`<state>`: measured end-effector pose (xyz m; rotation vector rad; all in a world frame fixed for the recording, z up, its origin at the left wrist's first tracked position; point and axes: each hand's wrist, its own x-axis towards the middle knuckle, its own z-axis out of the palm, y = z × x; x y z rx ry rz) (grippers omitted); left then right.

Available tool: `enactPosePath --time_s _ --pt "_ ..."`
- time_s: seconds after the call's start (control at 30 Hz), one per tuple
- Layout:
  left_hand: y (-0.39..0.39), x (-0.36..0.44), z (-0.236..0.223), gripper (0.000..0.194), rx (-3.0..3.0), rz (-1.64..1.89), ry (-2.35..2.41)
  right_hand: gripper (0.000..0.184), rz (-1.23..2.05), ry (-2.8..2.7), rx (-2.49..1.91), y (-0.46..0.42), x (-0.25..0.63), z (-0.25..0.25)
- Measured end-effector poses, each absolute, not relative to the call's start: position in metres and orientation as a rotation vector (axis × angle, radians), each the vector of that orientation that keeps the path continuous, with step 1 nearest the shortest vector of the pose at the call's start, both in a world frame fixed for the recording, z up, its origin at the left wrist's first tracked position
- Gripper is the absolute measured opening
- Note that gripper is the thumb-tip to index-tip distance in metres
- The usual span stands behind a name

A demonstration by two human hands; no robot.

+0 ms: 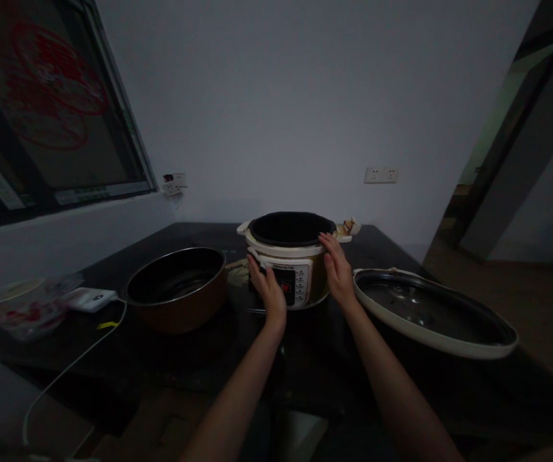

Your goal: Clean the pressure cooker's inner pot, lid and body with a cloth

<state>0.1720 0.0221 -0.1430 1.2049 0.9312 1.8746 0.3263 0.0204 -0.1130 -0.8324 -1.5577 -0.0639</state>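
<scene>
Grip, bare-handed: your left hand (271, 295) and right hand (340, 273) are unclenched, fingers straight and palms facing one another, pinching nothing; the left is at the cooker body's front, the right at its rim, and how firmly either touches you cannot tell. Item one: cooker body (317, 276), cream and dark, upright on the black desk (194, 232) between your hands, mouth uncovered, interior too dark to read. Item two: brown pot (187, 305), upright, near it on your left. Item three: lid (425, 311), cream-rimmed, on your right. Progress, as judged: lid off, pot standing separately; not done, neither is fitted to the body. Also listed, far left: white box (90, 299) with cable, bagged bowl (26, 311).
</scene>
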Motion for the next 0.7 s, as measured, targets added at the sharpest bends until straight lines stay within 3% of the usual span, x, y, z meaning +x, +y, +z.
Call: enactPosePath --time_s 0.2,0.43,0.7 --pt "-0.005 0.203 -0.161 0.067 1.711 1.828 1.279 0.039 -0.062 -1.558 -0.84 0.02 0.326 -0.113" --pt "-0.008 0.206 -0.17 0.076 2.572 1.329 0.868 0.039 -0.053 -1.561 -0.829 0.023 0.329 -0.114" --pt "0.039 0.127 -0.158 0.06 2.847 1.308 1.029 0.039 -0.041 -1.568 -0.821 0.021 0.328 -0.113"
